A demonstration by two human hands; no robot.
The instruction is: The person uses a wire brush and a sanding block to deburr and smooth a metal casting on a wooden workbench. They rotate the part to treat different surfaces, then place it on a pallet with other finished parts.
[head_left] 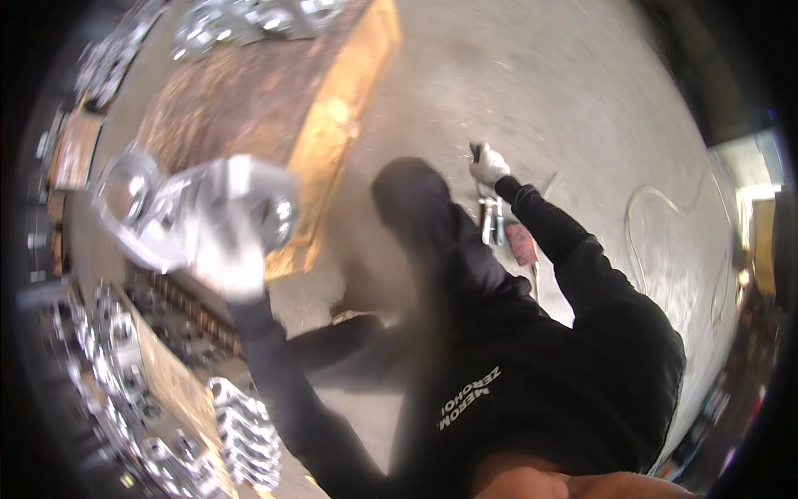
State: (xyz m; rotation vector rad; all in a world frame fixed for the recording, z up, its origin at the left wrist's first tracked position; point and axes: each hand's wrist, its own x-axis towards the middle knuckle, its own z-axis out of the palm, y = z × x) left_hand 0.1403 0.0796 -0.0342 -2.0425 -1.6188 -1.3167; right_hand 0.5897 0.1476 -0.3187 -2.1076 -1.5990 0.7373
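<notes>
Silvery cast metal is filling the left hand (235, 264), whose white glove is wrapping closed around the lower edge of a bright machined part (199, 212) and lifting it at about nine o'clock in the view; the part is blurring with motion, yet it is showing a flat plate, round bores and a polished cup-like end. Out at one o'clock the right hand (489, 165), also gloved in white, is closing around a dark handle (476, 152), and a slim steel tool body (492, 220) is hanging just below it, though whether handle and tool are one piece I cannot tell. Both black sleeves are running back to a black sweatshirt at five o'clock. Behind the lifted part, a worn wooden pallet or bench (249, 91) with an orange-lit edge is lying from eleven to twelve o'clock, carrying more shiny castings (249, 17) at its far end. Along seven and eight o'clock, rows of similar bright parts (241, 428) are sitting stacked on a pale board, their faces ribbed and glinting. A thin pale hose (665, 208) is looping over the rough grey concrete floor (582, 83) at three o'clock. Judging by this, the work is looking partway along: many parts are already lying in rows, one is being carried in the air, and others are waiting on the pallet
</notes>
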